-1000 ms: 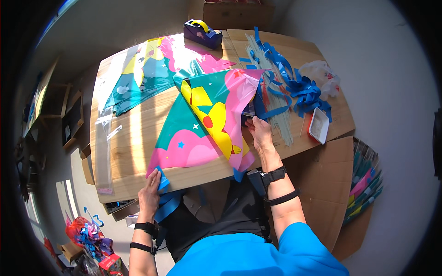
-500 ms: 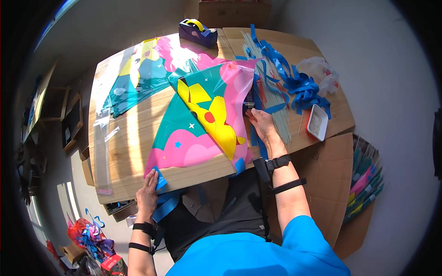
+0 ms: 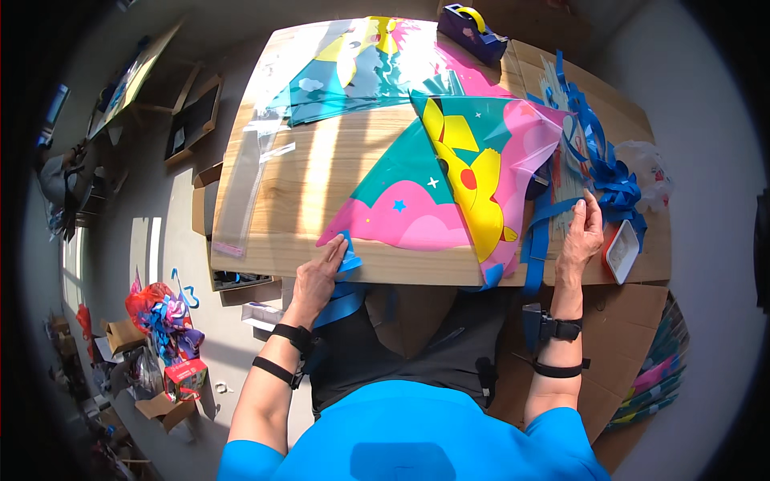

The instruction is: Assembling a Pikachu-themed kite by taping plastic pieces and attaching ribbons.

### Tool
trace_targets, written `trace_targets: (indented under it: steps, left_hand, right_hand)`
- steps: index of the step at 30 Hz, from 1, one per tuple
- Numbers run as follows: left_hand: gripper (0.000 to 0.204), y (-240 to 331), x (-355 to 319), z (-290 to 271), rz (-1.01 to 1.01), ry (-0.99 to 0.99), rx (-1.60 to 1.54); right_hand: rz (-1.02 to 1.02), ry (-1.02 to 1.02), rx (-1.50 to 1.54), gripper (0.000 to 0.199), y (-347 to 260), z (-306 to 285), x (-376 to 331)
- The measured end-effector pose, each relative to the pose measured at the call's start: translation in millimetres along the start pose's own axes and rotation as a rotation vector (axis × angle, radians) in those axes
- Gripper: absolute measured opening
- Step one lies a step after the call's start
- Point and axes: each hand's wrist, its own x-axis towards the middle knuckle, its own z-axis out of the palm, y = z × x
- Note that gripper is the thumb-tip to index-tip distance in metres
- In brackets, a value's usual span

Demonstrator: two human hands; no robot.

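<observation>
A glossy plastic sheet [image 3: 413, 223], printed teal and pink with a yellow cartoon figure, lies folded into a triangular shape on the wooden table. At its near left corner my left hand [image 3: 317, 280] rests, its fingers stretched out on a blue tab [image 3: 350, 256]. Another blue tab [image 3: 492, 276] sits at the near right corner. To the sheet's right is my right hand [image 3: 581, 236], palm down with fingers partly bent and thumb slightly apart. Its fingertips lie beside a blue strip [image 3: 555, 210] and thin pale rods [image 3: 561, 120]; no held thing shows.
A tape dispenser [image 3: 473, 36] stands at the table's back. More printed sheets [image 3: 361, 76] lie at the far left. Tangled blue ribbon [image 3: 613, 188], a plastic bag [image 3: 654, 172] and a small white tray [image 3: 623, 255] are on the right. A cardboard panel [image 3: 589, 337] leans below.
My right hand has moved rightward from a dark object beside the sheet toward the rods. My left hand stays at the corner, and the whole view has shifted.
</observation>
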Motion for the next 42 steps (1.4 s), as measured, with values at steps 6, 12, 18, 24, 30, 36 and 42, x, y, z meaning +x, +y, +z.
trace_targets:
  steps: [6, 12, 18, 24, 30, 36, 42]
  left_hand:
    - [0.057, -5.9, -7.8, 9.2, -0.060, 0.047, -0.028]
    - [0.059, -2.7, -4.9, 17.0, -0.078, 0.148, -0.104]
    - [0.059, -4.9, -10.3, 24.7, -0.099, 0.151, -0.124]
    - [0.059, 0.5, -9.3, 18.8, -0.155, 0.112, -0.112]
    - [0.059, -3.2, -9.2, 23.1, -0.133, 0.101, -0.050]
    - [0.060, -4.1, -10.0, 22.0, -0.131, 0.102, -0.039]
    - [0.059, -4.0, -9.6, 21.4, -0.129, 0.076, -0.038]
  right_hand:
    - [0.854, -1.162, 0.525, 0.041, -79.9, 88.9, -118.6]
    - [1.138, -1.196, 0.571, 0.029, -40.4, 168.6, -167.3]
    - [1.190, -1.238, 0.490, 0.027, -33.0, 192.0, -180.6]
    - [1.055, -1.283, 0.328, 0.025, -34.3, 200.5, -189.6]
    - [0.889, -1.305, 0.205, 0.023, -28.5, 204.1, -189.1]
    - [0.893, -1.311, 0.204, 0.022, -26.5, 207.3, -191.2]
    - [0.854, -1.308, 0.195, 0.021, -20.0, 209.7, -194.8]
